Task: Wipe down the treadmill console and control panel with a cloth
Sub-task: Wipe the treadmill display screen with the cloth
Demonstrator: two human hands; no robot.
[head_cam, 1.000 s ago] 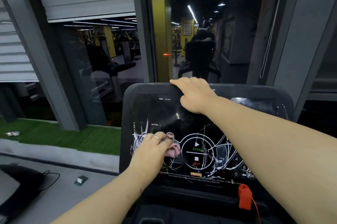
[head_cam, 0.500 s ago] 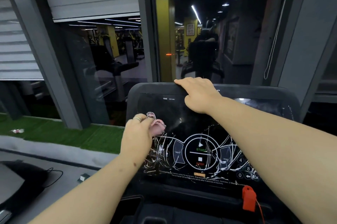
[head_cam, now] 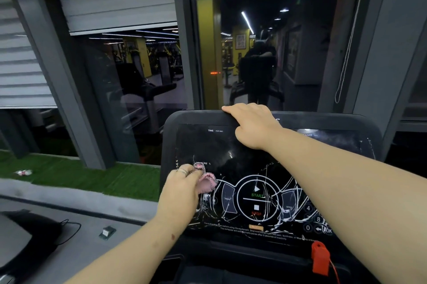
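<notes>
Taking the treadmill console (head_cam: 272, 119) as the landmark and going left to right: off its left side lie a strip of green turf (head_cam: 69, 175) and a small grey-green block (head_cam: 107, 232) on the grey floor.

At the console's left edge the left hand (head_cam: 182, 189) has its fingers curled round a bunched pink cloth (head_cam: 206, 182), pressing it against the left part of the control panel (head_cam: 254, 182), just left of the ringed START/STOP dial (head_cam: 256, 200). Half a second ago the cloth sat higher on this edge, and a second ago lower and closer to the dial. So the hand is scrubbing up and down over the same left band, and I judge the wipe well under way there. White scratch-like lines show across the panel's lower half; whether they are dirt or cracks I cannot tell.

Further right, the right hand (head_cam: 251, 126) grips the console's top rim, fingers hooked over it, bracing it as before. The panel's right part, with the number keys, probably remains to be wiped. Below it hangs a red safety clip (head_cam: 320, 258).
</notes>
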